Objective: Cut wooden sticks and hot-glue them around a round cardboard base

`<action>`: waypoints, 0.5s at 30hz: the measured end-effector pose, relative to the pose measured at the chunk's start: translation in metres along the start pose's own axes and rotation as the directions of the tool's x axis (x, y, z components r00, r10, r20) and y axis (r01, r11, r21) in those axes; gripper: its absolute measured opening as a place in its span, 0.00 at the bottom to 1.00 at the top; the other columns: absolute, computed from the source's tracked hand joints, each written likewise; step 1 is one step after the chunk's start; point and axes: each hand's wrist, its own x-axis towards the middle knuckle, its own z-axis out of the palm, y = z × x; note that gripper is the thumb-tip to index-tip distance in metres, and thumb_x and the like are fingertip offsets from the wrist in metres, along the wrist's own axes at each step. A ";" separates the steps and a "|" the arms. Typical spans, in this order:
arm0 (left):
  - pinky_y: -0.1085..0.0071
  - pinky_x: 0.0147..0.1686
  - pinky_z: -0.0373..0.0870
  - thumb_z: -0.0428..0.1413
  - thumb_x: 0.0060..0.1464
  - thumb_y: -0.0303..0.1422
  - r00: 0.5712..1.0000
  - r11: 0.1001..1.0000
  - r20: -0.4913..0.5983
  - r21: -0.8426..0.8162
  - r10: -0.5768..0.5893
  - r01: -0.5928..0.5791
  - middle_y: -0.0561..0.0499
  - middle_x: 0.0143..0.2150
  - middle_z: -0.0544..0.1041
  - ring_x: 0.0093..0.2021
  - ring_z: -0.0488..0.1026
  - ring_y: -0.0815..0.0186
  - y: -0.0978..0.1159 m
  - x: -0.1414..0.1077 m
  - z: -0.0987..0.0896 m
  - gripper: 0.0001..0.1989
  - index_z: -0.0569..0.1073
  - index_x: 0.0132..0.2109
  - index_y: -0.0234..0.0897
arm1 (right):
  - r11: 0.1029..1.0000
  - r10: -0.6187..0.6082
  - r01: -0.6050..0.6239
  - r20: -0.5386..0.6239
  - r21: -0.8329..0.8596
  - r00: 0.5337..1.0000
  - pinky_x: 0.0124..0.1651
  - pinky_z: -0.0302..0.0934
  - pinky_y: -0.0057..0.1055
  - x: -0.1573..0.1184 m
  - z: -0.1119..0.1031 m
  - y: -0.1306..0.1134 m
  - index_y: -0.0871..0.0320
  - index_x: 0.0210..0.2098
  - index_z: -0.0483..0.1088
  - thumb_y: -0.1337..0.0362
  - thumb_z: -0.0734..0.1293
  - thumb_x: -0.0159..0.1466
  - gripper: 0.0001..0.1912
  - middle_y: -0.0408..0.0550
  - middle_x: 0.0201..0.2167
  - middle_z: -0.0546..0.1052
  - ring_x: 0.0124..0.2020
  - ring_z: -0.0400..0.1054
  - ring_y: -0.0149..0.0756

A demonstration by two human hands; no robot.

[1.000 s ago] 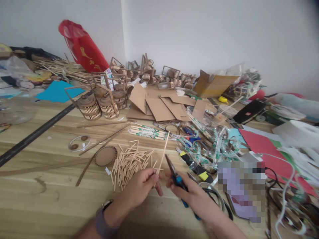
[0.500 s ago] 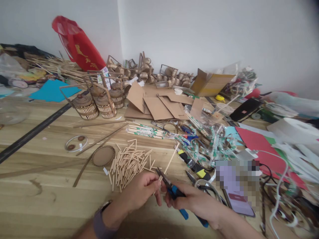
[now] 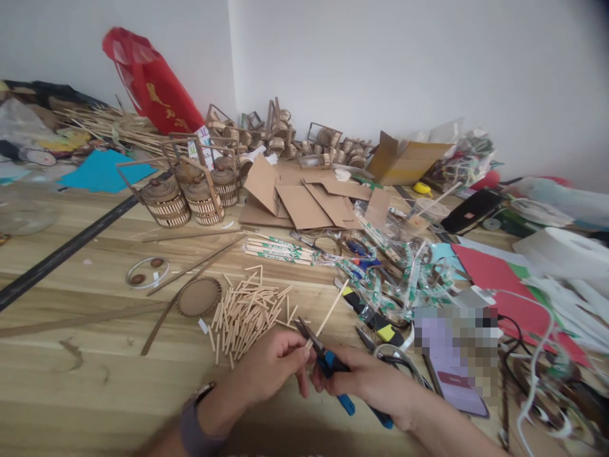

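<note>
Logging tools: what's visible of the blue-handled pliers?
The blue-handled pliers have dark, pointed, metallic-looking jaws and blue-and-black handles, spread apart at the ends. The right hand holds them slanted, tips toward the image's upper left, jaws at the wooden stick in the left hand. Whether they grip it is unclear.

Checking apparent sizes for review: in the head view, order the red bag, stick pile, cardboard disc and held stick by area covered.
1. Red bag and stick pile: too alike to rank
2. Cardboard disc
3. Held stick
</note>
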 end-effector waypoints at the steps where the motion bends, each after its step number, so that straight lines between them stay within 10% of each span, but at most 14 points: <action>1: 0.73 0.29 0.65 0.48 0.54 0.44 1.000 1.000 -0.003 0.001 -0.007 0.007 0.53 0.24 0.74 0.25 0.73 0.66 0.001 0.000 0.000 0.15 0.69 0.32 0.36 | 1.000 0.000 0.000 -0.001 -0.001 1.000 0.37 0.55 0.28 0.001 0.000 0.001 0.59 0.28 0.71 0.66 0.64 0.45 0.10 0.42 0.28 0.71 0.32 0.62 0.32; 15: 0.72 0.29 0.63 0.49 0.54 0.47 1.000 1.000 -0.007 -0.008 -0.026 0.025 0.53 0.22 0.73 0.24 0.71 0.66 -0.002 0.002 0.002 0.17 0.69 0.31 0.37 | 0.991 -0.088 0.087 -0.009 -0.103 0.996 0.36 0.56 0.29 0.003 -0.002 0.010 0.58 0.29 0.68 0.66 0.63 0.47 0.08 0.42 0.27 0.71 0.31 0.64 0.33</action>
